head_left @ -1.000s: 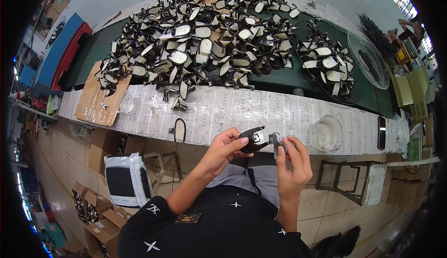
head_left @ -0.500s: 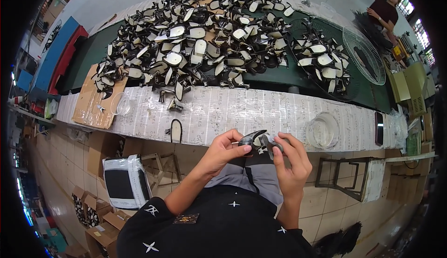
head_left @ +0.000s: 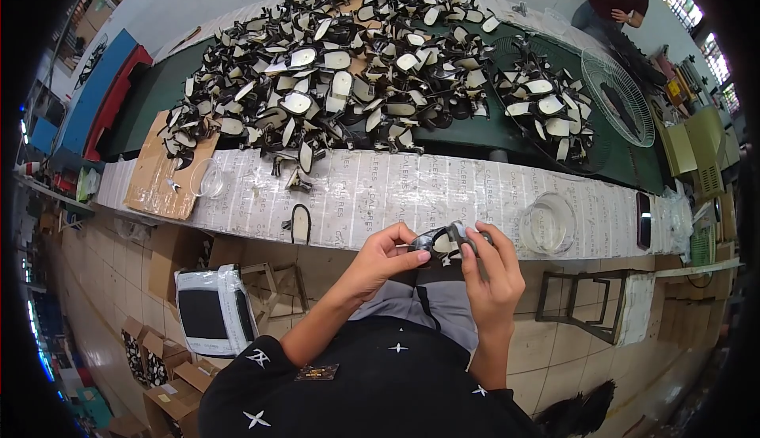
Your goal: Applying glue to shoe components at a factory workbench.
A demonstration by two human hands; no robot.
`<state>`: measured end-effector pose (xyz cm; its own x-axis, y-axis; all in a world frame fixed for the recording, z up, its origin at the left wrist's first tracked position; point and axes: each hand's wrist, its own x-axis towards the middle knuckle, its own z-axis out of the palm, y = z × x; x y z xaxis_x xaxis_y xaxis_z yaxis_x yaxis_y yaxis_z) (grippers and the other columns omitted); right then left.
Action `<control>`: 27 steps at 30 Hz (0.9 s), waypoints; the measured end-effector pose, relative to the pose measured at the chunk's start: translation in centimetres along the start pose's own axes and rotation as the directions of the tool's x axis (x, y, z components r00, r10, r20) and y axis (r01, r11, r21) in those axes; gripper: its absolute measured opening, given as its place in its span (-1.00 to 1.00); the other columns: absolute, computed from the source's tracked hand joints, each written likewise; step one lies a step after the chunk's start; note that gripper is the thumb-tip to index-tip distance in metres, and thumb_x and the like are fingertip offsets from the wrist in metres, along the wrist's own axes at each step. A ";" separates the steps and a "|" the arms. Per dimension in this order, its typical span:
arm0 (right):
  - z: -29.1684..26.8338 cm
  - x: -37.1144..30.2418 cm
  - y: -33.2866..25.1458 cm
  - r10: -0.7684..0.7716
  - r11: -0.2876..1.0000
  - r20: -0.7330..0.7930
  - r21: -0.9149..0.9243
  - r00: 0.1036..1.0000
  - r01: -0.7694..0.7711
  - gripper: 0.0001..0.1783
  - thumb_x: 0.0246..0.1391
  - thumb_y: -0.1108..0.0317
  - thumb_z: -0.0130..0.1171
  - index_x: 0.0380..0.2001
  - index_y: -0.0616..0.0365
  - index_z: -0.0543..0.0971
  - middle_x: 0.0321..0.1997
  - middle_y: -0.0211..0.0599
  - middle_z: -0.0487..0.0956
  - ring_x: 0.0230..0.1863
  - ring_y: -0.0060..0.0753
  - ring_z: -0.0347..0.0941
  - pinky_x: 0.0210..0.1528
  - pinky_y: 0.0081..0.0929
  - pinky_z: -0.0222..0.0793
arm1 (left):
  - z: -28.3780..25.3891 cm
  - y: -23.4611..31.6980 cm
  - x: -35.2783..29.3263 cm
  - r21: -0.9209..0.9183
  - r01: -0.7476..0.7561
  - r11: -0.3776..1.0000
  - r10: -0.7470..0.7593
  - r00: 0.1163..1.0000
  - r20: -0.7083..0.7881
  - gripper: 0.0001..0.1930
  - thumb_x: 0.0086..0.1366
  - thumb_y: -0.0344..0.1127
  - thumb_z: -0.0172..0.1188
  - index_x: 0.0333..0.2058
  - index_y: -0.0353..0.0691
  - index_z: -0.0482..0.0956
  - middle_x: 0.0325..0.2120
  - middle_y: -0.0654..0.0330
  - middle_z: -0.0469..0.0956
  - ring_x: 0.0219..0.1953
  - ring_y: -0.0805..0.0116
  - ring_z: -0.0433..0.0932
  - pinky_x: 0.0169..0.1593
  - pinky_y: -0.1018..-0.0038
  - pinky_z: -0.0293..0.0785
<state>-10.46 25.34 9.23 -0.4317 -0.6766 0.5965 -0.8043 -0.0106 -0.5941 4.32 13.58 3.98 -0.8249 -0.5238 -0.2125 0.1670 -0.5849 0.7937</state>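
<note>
Left-hand grip [head_left: 378, 265] clasps a glossy black part [head_left: 424, 242] while right-hand grip [head_left: 494, 273] pinches a grey piece [head_left: 457, 232]; both look light, stiff, slick, best held by the edges.

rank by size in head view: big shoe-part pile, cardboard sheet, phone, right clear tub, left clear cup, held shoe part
1. Big shoe-part pile
2. Cardboard sheet
3. Right clear tub
4. Phone and left clear cup: too alike to rank

Unsure: held shoe part, partly hidden by the left hand.
</note>
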 end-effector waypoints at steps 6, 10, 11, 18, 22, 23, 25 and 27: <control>-0.5 0.5 1.2 0.160 0.984 -0.108 0.099 0.981 -0.149 -0.78 0.05 0.59 0.21 -0.18 0.30 0.61 -0.09 -0.14 0.56 -0.22 -0.32 0.56 -0.25 -0.50 0.52 | 0.1 0.7 0.3 -0.011 0.029 1.000 -0.029 1.000 0.003 -0.84 0.25 -0.45 0.25 -0.28 -0.27 0.43 -0.29 0.23 0.53 -0.22 0.49 0.55 -0.07 0.43 0.59; 1.9 0.9 5.5 0.313 0.895 -0.203 0.391 0.928 -0.216 -0.79 0.11 0.55 0.17 -0.16 0.33 0.59 -0.09 -0.16 0.56 -0.22 -0.42 0.55 -0.19 -0.55 0.50 | -0.8 0.4 0.9 0.029 -0.026 0.999 0.027 1.000 -0.015 -0.85 0.26 -0.47 0.23 -0.26 -0.27 0.42 -0.29 0.21 0.53 -0.20 0.46 0.55 -0.08 0.39 0.59; 3.0 0.8 7.1 0.424 0.819 -0.148 0.485 0.894 -0.308 -0.80 0.15 0.49 0.16 -0.16 0.31 0.59 -0.13 -0.24 0.58 -0.24 -0.50 0.52 -0.20 -0.59 0.46 | -0.6 0.6 1.2 0.041 -0.031 0.999 0.030 0.999 0.013 -0.85 0.26 -0.47 0.23 -0.26 -0.27 0.42 -0.29 0.21 0.53 -0.20 0.46 0.55 -0.08 0.39 0.59; 6.9 0.9 12.8 0.636 0.494 0.055 0.737 0.770 -0.461 -0.74 0.24 0.32 0.13 -0.14 0.28 0.60 -0.30 -0.44 0.59 -0.33 -0.70 0.44 -0.27 -0.72 0.36 | 1.0 5.5 3.3 0.139 -0.570 0.810 0.523 0.809 0.267 -0.74 0.10 -0.55 0.33 -0.26 -0.27 0.44 -0.25 0.09 0.52 -0.17 0.35 0.48 -0.05 0.43 0.40; 6.9 0.0 13.2 0.589 0.538 0.047 0.723 0.807 -0.434 -0.76 0.23 0.36 0.13 -0.16 0.31 0.59 -0.33 -0.43 0.58 -0.36 -0.70 0.43 -0.28 -0.70 0.36 | 7.0 10.3 8.2 0.020 -0.797 0.604 0.717 0.554 0.422 -0.67 0.08 -0.48 0.38 -0.20 -0.30 0.46 -0.21 0.08 0.51 -0.10 0.27 0.50 0.03 0.35 0.41; 6.8 -0.2 13.1 0.559 0.548 0.060 0.722 0.827 -0.422 -0.77 0.23 0.37 0.14 -0.16 0.32 0.59 -0.34 -0.43 0.58 -0.37 -0.70 0.42 -0.30 -0.70 0.35 | 8.9 11.4 10.0 0.048 -0.847 0.529 0.738 0.487 0.467 -0.65 0.09 -0.46 0.38 -0.17 -0.30 0.46 -0.19 0.07 0.51 -0.07 0.26 0.51 0.05 0.34 0.41; 7.0 0.0 12.6 0.555 0.562 0.063 0.707 0.830 -0.429 -0.78 0.22 0.38 0.14 -0.17 0.31 0.59 -0.35 -0.43 0.58 -0.38 -0.71 0.41 -0.30 -0.71 0.34 | 14.4 13.2 12.3 0.364 -0.754 0.547 0.700 0.650 0.295 -0.60 0.15 -0.37 0.35 -0.07 -0.32 0.44 -0.14 0.03 0.51 -0.04 0.23 0.51 0.07 0.35 0.40; 7.1 0.1 12.1 0.565 0.551 0.094 0.697 0.820 -0.459 -0.79 0.22 0.39 0.14 -0.17 0.31 0.60 -0.36 -0.44 0.57 -0.39 -0.72 0.40 -0.32 -0.71 0.33 | 17.2 13.3 16.0 0.669 -0.743 0.022 0.890 0.320 0.326 -0.57 0.20 -0.32 0.29 0.00 -0.33 0.41 -0.12 0.01 0.51 -0.03 0.21 0.51 0.07 0.38 0.39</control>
<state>-17.33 19.91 -1.69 -0.7699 -0.6298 0.1030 0.0400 -0.2088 -0.9772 -15.91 8.07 20.91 -0.2912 -0.4859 0.8241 0.2555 0.7906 0.5564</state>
